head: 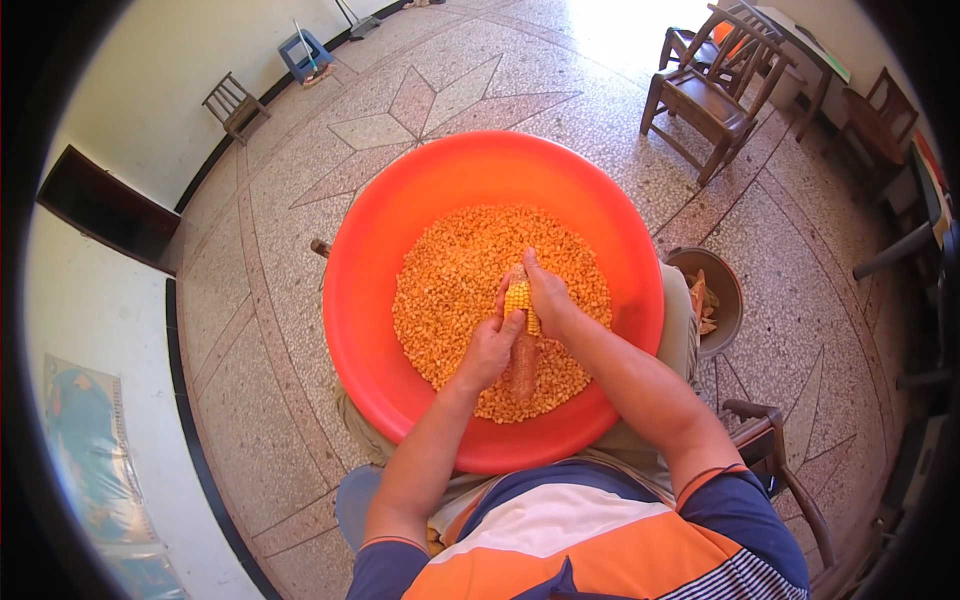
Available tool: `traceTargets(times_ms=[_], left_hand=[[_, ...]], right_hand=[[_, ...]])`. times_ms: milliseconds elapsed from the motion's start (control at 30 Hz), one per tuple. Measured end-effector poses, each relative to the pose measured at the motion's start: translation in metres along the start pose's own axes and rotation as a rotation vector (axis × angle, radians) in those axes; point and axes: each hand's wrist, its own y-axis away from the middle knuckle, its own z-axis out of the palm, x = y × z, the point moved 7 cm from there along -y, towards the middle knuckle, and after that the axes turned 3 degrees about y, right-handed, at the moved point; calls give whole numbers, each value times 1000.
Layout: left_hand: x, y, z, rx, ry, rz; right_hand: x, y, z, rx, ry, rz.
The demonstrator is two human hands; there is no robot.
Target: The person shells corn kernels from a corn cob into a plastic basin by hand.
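Observation:
Both hands meet over a large red plastic basin. It holds a wide heap of loose yellow-orange corn kernels. My left hand grips a partly shelled ear of corn from the left, with its thumb near the lower kernels. My right hand closes on the ear from the right, its thumb pointing up along the bare tip. Below the hands extends a reddish, kernel-free length of corn cob; I cannot tell whether it is a separate cob. The fingers' undersides are hidden.
Right of the basin stands a round bucket with husk-like scraps in it. Wooden chairs and a table are at the upper right. A small chair and a blue stool stand by the left wall.

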Motion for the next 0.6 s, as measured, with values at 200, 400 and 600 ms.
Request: traceTargets(times_ms=[200,400,600], left_hand=[[-5,2,-3,-79,36,-65],[-2,4,-5,-64,-46,-58],[-2,3,5,65,62,-79]], right_hand=[[-4,2,0,-24,-9,20],[-6,5,6,-56,135,-34],[-1,0,2,-41,148,-37]])
